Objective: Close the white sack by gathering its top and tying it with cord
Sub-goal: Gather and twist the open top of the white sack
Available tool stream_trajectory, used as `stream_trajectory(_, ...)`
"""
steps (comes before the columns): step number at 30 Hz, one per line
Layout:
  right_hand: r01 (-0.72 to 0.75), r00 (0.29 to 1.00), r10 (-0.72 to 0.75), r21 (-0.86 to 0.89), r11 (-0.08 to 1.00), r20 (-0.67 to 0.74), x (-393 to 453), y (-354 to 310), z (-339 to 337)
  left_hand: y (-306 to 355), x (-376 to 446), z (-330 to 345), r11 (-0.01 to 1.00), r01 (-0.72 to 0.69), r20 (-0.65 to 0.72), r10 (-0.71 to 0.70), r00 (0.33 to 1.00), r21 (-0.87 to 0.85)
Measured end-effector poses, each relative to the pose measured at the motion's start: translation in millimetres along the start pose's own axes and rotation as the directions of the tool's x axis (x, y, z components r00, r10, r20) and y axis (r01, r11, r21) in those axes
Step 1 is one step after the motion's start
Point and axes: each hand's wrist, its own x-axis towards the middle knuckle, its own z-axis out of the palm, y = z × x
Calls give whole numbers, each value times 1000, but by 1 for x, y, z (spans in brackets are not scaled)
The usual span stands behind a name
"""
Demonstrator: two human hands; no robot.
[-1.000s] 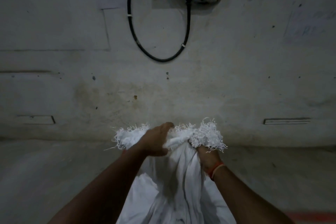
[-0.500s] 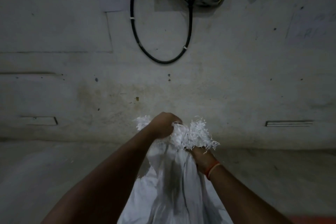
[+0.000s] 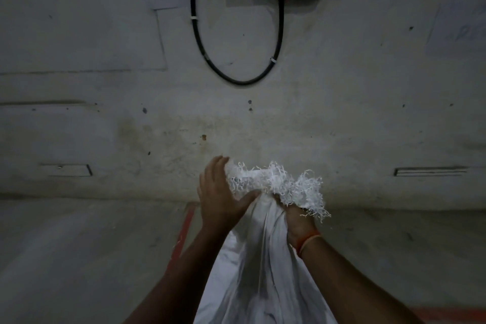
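Note:
A white woven sack (image 3: 265,265) stands in front of me, its body falling in folds toward the bottom edge. Its frayed top (image 3: 278,183) is bunched into one tuft. My right hand (image 3: 298,223), with an orange band at the wrist, is shut around the gathered neck just under the fringe. My left hand (image 3: 219,197) lies against the left side of the bunch, fingers extended upward along the fringe and thumb pressing into the neck. No cord is visible.
A stained concrete wall (image 3: 368,113) rises close behind the sack. A black cable loop (image 3: 236,60) hangs from a box at the top. A red painted line (image 3: 184,229) runs along the floor to the left of my arm.
The spread-out fringe has been drawn together into one tight bunch. My left hand has moved from gripping the top edge to lying opened against the left of the bunch. My right hand kept its grip.

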Motion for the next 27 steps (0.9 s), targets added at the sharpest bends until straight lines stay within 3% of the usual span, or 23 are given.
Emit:
stream_trajectory(4,-82,996,82,-15,997,26,11,13,-2,-16,-33,6,914,305,248,-240,939,-269)
stream_trajectory(8,-44,998,46,-25,999,41,20,24,-10,-11,-39,16,760,507,482,-293,826,-407)
stream_trajectory(10,-10,998,12,-41,999,62,12,16,-5,1,-35,19,678,578,519,-327,790,-454)
stream_trajectory(12,41,996,-35,-68,997,79,11,13,-5,11,-25,24,700,552,493,-319,810,-454)
stream_trajectory(17,56,987,-46,-61,997,154,-17,-23,8,32,6,24,810,383,512,-122,850,-443)
stream_trajectory(22,55,961,-18,-125,991,276,-10,-35,14,41,25,33,757,444,644,-41,764,-479)
stream_trajectory(25,153,981,-131,-152,977,146,-6,-37,20,45,29,37,804,380,640,1,768,-458)
stream_trajectory(27,227,974,-215,-211,951,78,-6,-43,25,43,29,38,771,450,676,-34,736,-451)
